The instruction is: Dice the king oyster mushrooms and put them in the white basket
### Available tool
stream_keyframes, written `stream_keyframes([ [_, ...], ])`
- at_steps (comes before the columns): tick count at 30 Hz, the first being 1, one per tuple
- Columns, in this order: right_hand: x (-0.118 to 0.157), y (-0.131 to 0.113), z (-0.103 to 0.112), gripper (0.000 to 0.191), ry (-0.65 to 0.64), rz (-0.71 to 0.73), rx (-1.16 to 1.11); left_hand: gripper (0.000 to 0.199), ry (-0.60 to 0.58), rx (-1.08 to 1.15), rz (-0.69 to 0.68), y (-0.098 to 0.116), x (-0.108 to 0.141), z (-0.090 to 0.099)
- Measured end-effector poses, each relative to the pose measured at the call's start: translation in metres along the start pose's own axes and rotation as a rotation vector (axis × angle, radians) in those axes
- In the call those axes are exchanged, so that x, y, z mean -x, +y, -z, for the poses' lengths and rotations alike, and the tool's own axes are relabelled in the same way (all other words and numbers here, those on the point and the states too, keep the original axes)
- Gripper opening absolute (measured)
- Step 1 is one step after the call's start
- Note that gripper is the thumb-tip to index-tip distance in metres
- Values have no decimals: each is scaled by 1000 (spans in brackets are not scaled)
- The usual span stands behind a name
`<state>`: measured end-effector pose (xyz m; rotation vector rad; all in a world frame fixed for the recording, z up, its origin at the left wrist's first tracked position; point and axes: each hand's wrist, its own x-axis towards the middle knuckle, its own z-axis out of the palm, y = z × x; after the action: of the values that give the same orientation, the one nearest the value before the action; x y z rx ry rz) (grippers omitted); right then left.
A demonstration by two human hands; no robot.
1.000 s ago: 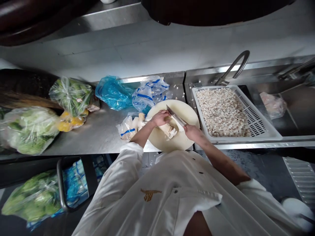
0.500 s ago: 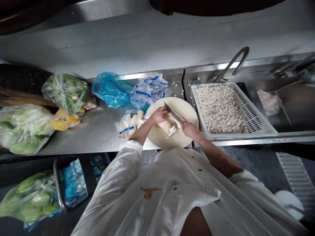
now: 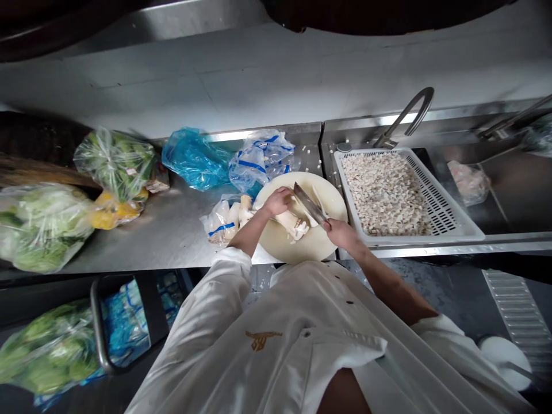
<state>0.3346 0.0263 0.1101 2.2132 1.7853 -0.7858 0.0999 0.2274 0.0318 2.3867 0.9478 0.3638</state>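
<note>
Slicing away: the knife in the right hand has tipped up a bit since a second ago, mid-stroke. Left hand stays clamped on the mushrooms, which lie on the cutting board beside the tray.

White perforated tray of diced pieces over sink, beside tap. Blue bag and bagged greens on steel worktop; yellow produce beneath.
</note>
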Motion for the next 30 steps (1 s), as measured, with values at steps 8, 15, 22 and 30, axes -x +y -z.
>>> stream_keyframes([
  [8, -20, -26, 9, 53, 20, 0, -56, 31, 1, 39, 13, -8, -6, 0],
  [15, -25, -29, 24, 50, 40, 11, -51, 28, 7, 0, -10, -4, -1, -1],
  [22, -1, -24, 7, 52, 7, 43, -18, 29, -30, -21, -18, -6, -2, -3],
  [30, -33, -38, -3, 49, -22, -18, -101, 23, 1, -33, -69, -11, -6, -9],
])
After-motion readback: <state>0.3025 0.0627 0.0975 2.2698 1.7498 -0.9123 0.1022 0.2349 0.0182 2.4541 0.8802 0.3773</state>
